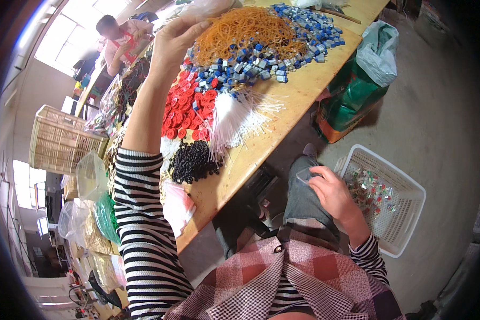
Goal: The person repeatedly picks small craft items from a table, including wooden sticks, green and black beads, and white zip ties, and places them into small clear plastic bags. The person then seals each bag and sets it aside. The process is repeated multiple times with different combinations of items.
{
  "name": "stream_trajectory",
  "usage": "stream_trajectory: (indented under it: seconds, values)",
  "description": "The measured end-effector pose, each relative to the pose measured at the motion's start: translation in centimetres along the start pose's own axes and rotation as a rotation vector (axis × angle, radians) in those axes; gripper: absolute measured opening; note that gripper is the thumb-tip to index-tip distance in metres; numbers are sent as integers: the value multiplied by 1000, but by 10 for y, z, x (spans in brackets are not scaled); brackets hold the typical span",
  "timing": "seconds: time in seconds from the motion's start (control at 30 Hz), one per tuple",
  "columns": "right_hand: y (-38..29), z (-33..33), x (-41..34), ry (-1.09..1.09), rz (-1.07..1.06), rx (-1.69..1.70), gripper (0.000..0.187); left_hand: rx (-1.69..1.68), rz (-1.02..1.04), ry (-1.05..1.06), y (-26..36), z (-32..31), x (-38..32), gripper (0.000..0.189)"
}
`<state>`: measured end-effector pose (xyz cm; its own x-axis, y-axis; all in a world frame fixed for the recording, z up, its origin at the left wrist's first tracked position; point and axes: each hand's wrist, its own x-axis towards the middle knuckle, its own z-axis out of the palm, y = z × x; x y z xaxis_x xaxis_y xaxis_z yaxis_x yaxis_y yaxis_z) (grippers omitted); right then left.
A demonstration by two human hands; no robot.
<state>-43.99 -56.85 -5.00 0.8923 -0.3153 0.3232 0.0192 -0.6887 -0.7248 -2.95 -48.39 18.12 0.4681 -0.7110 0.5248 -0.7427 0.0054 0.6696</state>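
My left hand (180, 36) reaches over the table to the left edge of a heap of thin orange-brown rubber bands (248, 32). Its fingertips are close together, and whether anything is pinched between them is too small to tell. Beneath and around the bands lie many small grey parts with blue ends (260, 66). Red plastic wheels (184, 108), thin white plastic sticks (240, 116) and small black pieces (194, 162) form piles nearer to me. Above my right thigh, my right hand (332, 192) holds a small clear plastic bag (305, 175).
A white plastic basket (410, 212) on the floor at my right contains several filled clear packets (370, 192). Beyond it stands a green woven sack (354, 88). A beige crate (60, 140) and clear bags of parts (96, 232) are at left. Another person (122, 42) sits across the room.
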Motion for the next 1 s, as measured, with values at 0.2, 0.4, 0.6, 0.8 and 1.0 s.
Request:
stream_trajectory:
  seconds: [0.2,0.4,0.6,0.8,1.0]
  values:
    - [-46,-4,18,-18,-124,43,17,-427,-147,-43,32,-28,-79,16]
    - [-110,-1,55,-55,-326,158,16,-568,-206,-47,74,-48,-154,12]
    - [-142,32,95,-164,-447,132,11,-605,-259,-34,116,-61,-216,10]
    - [-152,54,106,-184,-521,136,19,-624,-375,-80,118,-71,-251,9]
    - [-162,61,101,-179,-599,68,20,-471,-370,40,93,-59,-263,13]
